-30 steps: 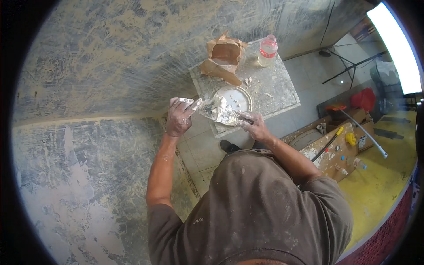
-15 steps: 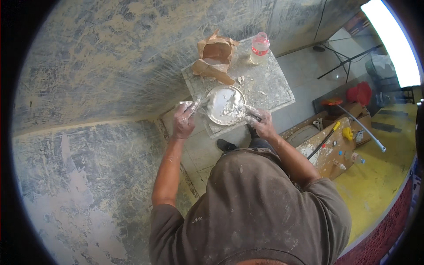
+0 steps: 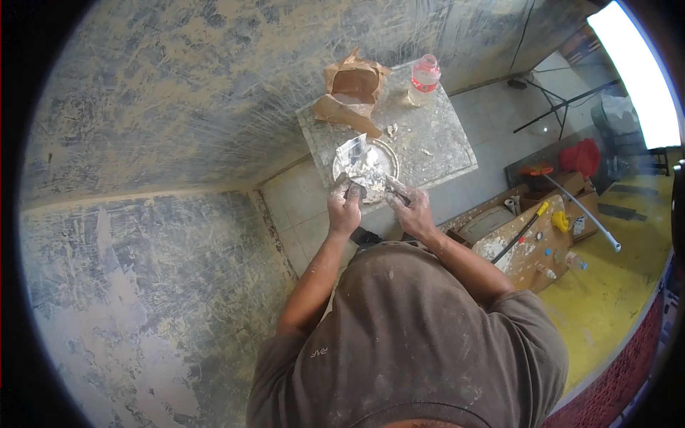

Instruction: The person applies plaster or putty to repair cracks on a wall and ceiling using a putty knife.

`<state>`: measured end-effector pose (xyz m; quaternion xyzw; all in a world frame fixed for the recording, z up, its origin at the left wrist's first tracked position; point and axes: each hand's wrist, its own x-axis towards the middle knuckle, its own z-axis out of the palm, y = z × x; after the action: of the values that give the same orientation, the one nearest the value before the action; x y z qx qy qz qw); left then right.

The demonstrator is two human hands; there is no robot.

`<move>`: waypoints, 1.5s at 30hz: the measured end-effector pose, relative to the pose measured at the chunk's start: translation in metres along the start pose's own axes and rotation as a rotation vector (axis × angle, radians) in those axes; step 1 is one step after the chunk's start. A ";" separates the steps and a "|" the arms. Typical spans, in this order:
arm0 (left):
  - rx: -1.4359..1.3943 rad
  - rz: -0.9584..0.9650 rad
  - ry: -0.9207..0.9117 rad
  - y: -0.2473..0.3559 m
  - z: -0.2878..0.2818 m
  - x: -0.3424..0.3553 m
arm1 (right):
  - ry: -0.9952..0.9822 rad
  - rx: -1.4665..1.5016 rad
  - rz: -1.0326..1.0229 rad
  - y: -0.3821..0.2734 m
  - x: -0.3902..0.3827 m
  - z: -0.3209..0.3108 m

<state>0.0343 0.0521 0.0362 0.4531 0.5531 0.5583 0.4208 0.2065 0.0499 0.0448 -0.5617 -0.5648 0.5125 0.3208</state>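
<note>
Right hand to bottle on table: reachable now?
Probably not for a grip: the right hand seems to hold a scraper, though the way across the table to the bottle looks free.

Head fisheye cam looks dn @ L hand [image 3: 345, 207], R hand [image 3: 416, 213].

On the table [image 3: 448, 146], the bag [image 3: 357, 91] sits behind the dish [image 3: 383, 152], left of the bottle [image 3: 424, 80].

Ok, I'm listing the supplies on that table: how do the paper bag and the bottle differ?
The paper bag is brown and opaque; the bottle is see-through with some red on it. The paper bag is crumpled and gapes open; the bottle is slimmer and evenly rounded. Both rest on the same table.
</note>
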 end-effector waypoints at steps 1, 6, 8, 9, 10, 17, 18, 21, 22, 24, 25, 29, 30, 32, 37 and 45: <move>-0.003 -0.055 -0.036 0.003 -0.004 0.000 | 0.007 0.028 -0.030 0.001 0.000 0.000; -0.030 -0.061 -0.121 -0.007 -0.013 0.000 | 0.048 0.064 -0.121 -0.008 0.000 0.002; 0.354 0.180 -0.077 -0.037 -0.021 -0.009 | 0.070 0.111 -0.180 -0.017 0.003 0.004; 0.388 0.156 -0.070 -0.035 -0.022 -0.009 | 0.044 0.078 -0.116 -0.028 0.006 -0.002; 0.384 0.158 -0.075 -0.033 -0.025 -0.006 | 0.018 0.046 -0.053 -0.034 0.007 -0.004; 0.396 0.279 -0.151 -0.002 -0.031 0.006 | 0.060 0.055 -0.245 -0.030 0.016 -0.006; 0.435 0.288 -0.139 -0.013 -0.037 0.002 | 0.090 0.092 -0.259 -0.035 0.019 -0.005; 0.295 0.187 -0.050 -0.026 -0.041 0.001 | 0.123 0.119 -0.255 -0.049 0.020 -0.014; 0.121 0.078 0.026 -0.025 -0.041 0.002 | 0.125 0.115 -0.237 -0.050 0.020 -0.019; 0.041 0.073 0.117 -0.025 -0.038 0.001 | 0.130 0.061 -0.224 -0.039 0.016 -0.024; 0.180 0.024 0.124 -0.027 -0.040 0.002 | 0.123 0.046 -0.197 -0.031 0.012 -0.025; 0.134 -0.091 0.130 0.003 -0.025 0.003 | 0.091 0.047 -0.163 -0.007 -0.005 -0.011; 0.131 -0.092 0.134 0.007 -0.023 0.002 | 0.063 0.088 -0.121 -0.007 -0.009 -0.006; 0.033 -0.199 0.144 0.011 -0.020 0.002 | 0.088 0.038 -0.176 -0.001 -0.008 -0.001; 0.162 -0.110 0.071 0.008 -0.022 0.002 | 0.159 -0.388 -0.272 -0.005 0.001 -0.001; 0.731 0.123 0.131 0.025 -0.013 -0.002 | 0.201 -0.301 -0.256 -0.010 0.006 0.004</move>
<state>0.0231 0.0460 0.0612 0.5691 0.7133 0.3760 0.1610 0.1987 0.0563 0.0517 -0.5752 -0.6668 0.3190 0.3503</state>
